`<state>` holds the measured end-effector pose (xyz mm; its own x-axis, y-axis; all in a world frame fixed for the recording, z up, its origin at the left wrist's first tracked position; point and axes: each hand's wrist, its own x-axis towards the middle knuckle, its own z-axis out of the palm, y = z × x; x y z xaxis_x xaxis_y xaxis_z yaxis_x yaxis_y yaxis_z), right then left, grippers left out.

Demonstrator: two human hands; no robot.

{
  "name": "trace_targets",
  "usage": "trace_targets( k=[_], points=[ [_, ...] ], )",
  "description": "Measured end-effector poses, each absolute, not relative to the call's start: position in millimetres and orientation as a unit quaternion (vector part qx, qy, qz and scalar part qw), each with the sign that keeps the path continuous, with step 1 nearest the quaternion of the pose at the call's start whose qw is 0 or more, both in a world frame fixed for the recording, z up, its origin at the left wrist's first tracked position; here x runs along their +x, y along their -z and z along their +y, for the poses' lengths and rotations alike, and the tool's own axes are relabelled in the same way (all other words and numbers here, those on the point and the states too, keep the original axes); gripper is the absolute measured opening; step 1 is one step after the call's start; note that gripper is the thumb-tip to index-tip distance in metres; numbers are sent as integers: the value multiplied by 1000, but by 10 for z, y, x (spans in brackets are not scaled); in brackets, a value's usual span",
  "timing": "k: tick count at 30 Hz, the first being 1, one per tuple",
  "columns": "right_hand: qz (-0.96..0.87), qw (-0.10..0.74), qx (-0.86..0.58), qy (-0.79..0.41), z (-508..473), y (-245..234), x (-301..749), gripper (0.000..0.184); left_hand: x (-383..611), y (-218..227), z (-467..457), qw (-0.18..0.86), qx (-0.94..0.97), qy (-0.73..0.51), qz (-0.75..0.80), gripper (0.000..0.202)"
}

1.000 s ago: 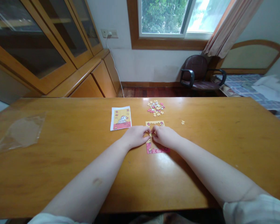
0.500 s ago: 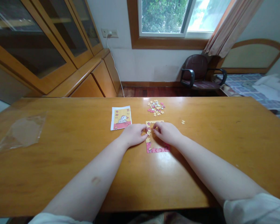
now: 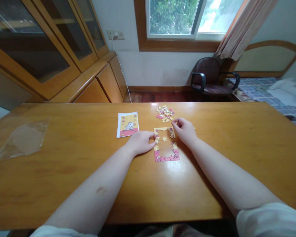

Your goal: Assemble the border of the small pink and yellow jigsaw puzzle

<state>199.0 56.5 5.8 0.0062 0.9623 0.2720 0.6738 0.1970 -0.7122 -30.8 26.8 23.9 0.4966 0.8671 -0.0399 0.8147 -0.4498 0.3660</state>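
Observation:
A jigsaw puzzle border (image 3: 166, 158), yellow at the top and pink at the bottom, lies on the wooden table with its middle unfilled. Inside it is a single yellow puzzle piece (image 3: 164, 139). My left hand (image 3: 142, 143) rests at the border's left edge, thumb and forefinger apart and touching it. Above the border's upper right corner is my right hand (image 3: 185, 131), its fingers loosely bent with nothing visible in them. A pile of loose puzzle pieces (image 3: 165, 114) lies just beyond, left of its fingertips. Another loose piece is mostly hidden behind the right hand.
The picture card (image 3: 128, 124) with a white cartoon animal lies left of the puzzle. A clear plastic bag (image 3: 24, 138) is at the table's far left. Beyond the table (image 3: 93, 131) stand a glass-door cabinet (image 3: 64, 42) and a dark armchair (image 3: 209, 75).
My right hand has moved away from the puzzle's middle, up and right toward the pile. The yellow piece now shows inside the border, let go. My left hand stays in place.

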Motion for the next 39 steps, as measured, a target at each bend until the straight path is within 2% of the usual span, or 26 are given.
trace_targets(
  k=[23, 26, 32, 39],
  points=[
    [-702, 321, -608, -184, 542, -64, 1951, 19, -310, -206, 271, 172, 844, -82, 501, 29],
    [-753, 285, -559, -197, 509, -91, 1933, 18, -305, -215, 268, 173, 841, -84, 506, 32],
    [-912, 188, -295, -213, 426, -170, 1884, 20, -293, -219, 268, 171, 842, -84, 504, 27],
    [-928, 159, -278, -190, 405, -169, 1846, 22, -292, -214, 269, 176, 837, -83, 512, 27]
  ],
)
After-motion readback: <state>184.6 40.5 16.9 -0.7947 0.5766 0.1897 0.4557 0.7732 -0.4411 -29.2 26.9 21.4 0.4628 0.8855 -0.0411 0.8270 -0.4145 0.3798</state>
